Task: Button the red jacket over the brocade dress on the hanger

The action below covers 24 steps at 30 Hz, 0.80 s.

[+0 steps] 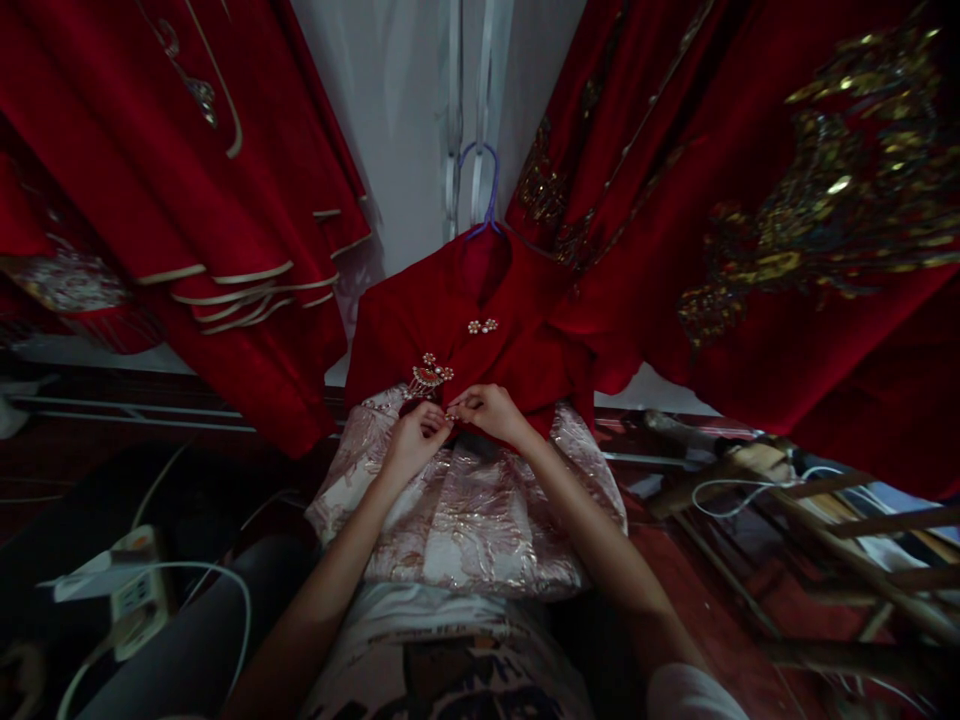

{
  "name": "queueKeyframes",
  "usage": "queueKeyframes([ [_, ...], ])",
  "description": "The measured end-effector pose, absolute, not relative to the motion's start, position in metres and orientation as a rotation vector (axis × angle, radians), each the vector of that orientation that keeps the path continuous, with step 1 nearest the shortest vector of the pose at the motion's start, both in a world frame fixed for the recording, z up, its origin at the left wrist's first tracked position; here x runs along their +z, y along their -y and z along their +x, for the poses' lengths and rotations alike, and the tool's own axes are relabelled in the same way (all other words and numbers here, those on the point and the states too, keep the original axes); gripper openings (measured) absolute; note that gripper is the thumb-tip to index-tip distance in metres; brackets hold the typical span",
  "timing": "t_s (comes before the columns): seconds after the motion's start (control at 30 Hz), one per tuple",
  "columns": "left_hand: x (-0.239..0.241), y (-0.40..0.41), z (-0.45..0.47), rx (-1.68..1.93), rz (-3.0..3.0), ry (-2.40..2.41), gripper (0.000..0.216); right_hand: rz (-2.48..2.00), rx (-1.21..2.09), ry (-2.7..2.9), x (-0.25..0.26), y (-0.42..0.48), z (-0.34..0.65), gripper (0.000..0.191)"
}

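Red jacket (409, 330) hangs mid-frame on a purple hanger (489, 185) against a white wall (397, 100), and we work at its lower front edge. Our left hand (414, 440) and right hand (491, 410) meet fingertip to fingertip there, each pinching the red cloth at the closure; what small piece sits between the tips we cannot tell. At eleven o'clock from our hands sits a gold fan-shaped ornament (430, 375), at twelve a pearl clasp (482, 326). At six a pale brocade skirt (465, 520) spreads out. A cream-trimmed red robe (150, 150) hangs at ten, a gold-embroidered red robe (750, 130) at two; a white power strip (139, 595) lies at eight
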<state>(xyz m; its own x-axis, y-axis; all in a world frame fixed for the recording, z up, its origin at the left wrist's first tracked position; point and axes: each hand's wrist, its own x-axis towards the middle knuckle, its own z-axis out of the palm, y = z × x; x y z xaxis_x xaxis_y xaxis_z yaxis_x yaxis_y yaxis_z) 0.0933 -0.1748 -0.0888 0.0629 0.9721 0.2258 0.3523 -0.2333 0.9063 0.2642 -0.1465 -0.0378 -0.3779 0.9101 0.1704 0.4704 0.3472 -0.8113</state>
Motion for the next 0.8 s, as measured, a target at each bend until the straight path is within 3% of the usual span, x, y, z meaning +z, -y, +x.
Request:
queueKeyframes([
  [0.8,-0.083,0.174,0.091,1.215,1.184,-1.123,0.045,-1.187,0.758,2.056,-0.042,0.145,0.263,0.013],
])
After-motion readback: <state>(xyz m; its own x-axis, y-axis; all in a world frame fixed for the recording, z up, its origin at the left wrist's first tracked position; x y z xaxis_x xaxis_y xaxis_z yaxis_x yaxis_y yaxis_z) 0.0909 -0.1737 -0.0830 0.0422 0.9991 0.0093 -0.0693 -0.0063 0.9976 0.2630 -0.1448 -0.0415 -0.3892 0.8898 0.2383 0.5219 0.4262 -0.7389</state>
